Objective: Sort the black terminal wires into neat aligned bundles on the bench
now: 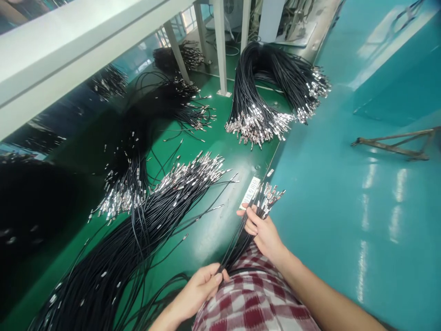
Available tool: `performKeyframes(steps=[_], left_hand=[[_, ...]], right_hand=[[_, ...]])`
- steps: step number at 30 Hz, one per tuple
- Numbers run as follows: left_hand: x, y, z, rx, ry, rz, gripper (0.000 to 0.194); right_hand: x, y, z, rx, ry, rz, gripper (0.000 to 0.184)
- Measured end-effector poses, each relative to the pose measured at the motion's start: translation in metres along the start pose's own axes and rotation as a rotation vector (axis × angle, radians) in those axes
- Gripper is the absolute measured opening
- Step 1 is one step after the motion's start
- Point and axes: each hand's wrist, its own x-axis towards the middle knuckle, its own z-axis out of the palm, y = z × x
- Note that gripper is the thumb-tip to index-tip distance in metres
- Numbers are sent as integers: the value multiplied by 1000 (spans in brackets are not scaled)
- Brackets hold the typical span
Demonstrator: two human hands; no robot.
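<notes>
The right hand (264,230) reaches forward, thumb and fingers closed loosely around a small bundle of thin black cables with silvery metal ends (241,236), just below those ends. The left hand (206,281) lies lower, near the red-and-white checked cloth (257,299), its fingers pinching the same bundle. A large heap of black cables (138,234) spreads on the green floor (206,230) to the left; a bent black bundle (265,69) lies ahead, beside a pale metal table leg (220,50).

A long white beam (86,51) crosses the far left, and white legs (220,50) stand on the green floor (203,239). One white label (251,189) is on the floor. At right is a thin brown frame (386,146).
</notes>
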Motion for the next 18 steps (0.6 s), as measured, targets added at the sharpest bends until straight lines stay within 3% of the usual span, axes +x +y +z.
performKeyframes(steps=[3, 6, 9, 13, 18], left_hand=[[7, 19, 7, 79, -27, 13, 47], [28, 42, 14, -55, -10, 112, 48], [51, 56, 19, -195, 173, 187, 51], [64, 60, 23, -250, 387, 170, 51], [63, 55, 28, -152, 512, 217, 43]], right_hand=[[-4, -3, 3, -48, -66, 27, 32], [-9, -7, 10, -96, -111, 36, 34], [-12, -8, 18, -126, -92, 26, 40], [-11, -5, 22, -139, 5, 2, 48], [-7, -2, 21, -210, 102, 4, 44]])
